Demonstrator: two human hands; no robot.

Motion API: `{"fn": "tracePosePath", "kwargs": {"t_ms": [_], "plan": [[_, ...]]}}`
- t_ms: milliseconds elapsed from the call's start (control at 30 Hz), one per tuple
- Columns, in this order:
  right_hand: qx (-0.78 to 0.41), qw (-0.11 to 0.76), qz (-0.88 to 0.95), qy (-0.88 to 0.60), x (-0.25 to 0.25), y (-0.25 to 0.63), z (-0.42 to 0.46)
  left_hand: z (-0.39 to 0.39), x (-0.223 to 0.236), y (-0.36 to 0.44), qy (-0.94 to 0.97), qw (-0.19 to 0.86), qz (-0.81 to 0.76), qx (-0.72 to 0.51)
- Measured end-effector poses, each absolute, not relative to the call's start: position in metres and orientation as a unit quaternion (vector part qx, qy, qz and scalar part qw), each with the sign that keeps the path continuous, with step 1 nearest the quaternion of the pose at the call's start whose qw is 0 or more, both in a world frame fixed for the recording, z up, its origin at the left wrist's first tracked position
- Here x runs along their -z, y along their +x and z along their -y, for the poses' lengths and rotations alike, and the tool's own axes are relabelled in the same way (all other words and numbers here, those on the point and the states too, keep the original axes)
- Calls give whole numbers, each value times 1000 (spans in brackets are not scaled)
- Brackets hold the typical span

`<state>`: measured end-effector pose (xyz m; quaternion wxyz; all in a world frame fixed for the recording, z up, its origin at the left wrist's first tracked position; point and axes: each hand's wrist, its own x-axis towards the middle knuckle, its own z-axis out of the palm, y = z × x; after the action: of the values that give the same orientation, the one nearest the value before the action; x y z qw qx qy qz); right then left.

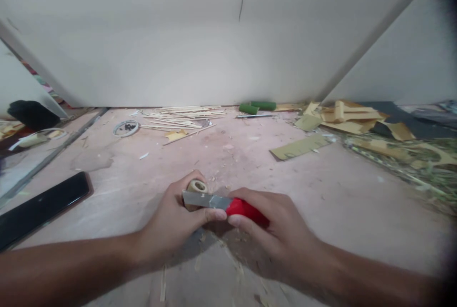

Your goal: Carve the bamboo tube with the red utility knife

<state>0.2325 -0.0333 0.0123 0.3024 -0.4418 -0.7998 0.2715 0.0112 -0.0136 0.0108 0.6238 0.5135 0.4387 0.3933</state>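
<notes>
My left hand [171, 223] is closed around a short pale bamboo tube [197, 186], held upright so its hollow end shows. My right hand [274, 238] grips the red handle of a knife [246, 209]. The knife's flat steel blade [202, 199] points left and lies across the tube, just below its rim. Both hands rest low over a pinkish wooden board [228, 159], with shavings scattered beneath them.
A black phone [41, 207] lies at the left. Thin bamboo sticks [182, 117], a small round lid [125, 128] and green cylinders [257, 106] sit near the white back wall. Cardboard scraps [342, 119] and green leafy stalks [410, 159] fill the right.
</notes>
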Motion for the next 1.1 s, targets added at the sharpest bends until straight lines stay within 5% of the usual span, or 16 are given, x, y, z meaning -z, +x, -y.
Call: {"fn": "tracePosePath", "kwargs": {"t_ms": [467,700,1100], "plan": [[-301,314,783,-444,-15,231,35,14,-11,13,499,635,-435,-398],[-322,363,697,-529,-12,235,23,11,-11,7,612,510,-463,-390],[-351,291,760,-463,-16,235,26,11,-12,-2,606,596,-356,-388]]}}
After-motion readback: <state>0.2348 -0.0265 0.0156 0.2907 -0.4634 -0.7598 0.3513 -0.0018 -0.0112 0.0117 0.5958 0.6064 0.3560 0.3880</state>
